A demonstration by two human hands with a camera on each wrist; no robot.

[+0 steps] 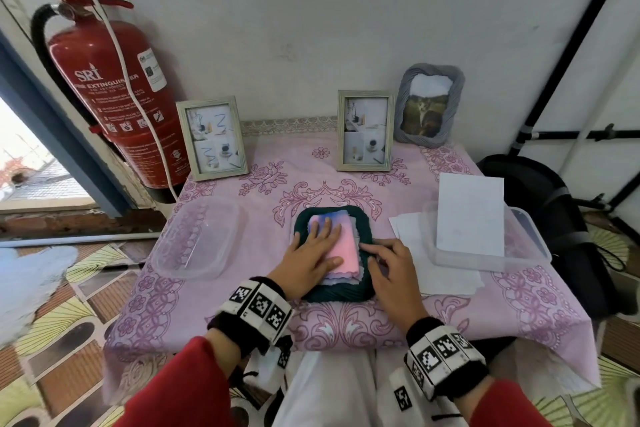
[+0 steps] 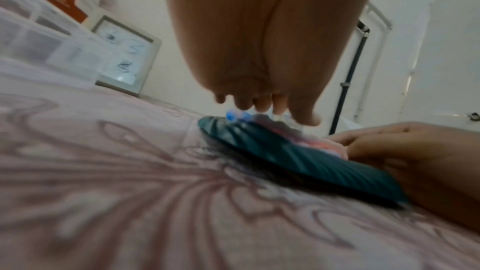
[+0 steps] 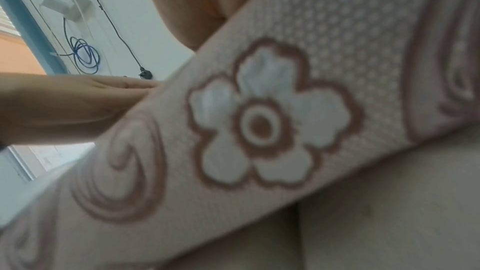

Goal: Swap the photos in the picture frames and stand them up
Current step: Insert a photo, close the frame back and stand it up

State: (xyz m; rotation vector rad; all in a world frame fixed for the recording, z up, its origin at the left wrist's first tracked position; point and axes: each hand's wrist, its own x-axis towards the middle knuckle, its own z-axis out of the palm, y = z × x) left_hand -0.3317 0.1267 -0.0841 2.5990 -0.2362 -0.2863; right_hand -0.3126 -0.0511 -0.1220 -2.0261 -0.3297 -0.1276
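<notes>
Fingers flat on pink-blue photo; dark green frame face-down.

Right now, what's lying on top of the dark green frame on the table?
A pink-and-blue photo lies on the dark green frame, with a scalloped pale sheet edge under it. The left hand presses flat on the photo; the right hand rests at its right edge. The frame's opening is covered.

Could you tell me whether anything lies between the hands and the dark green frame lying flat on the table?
Nothing visible does: the left hand presses flat on the pink photo inside the dark green frame, and the right hand rests on its right edge.
</notes>
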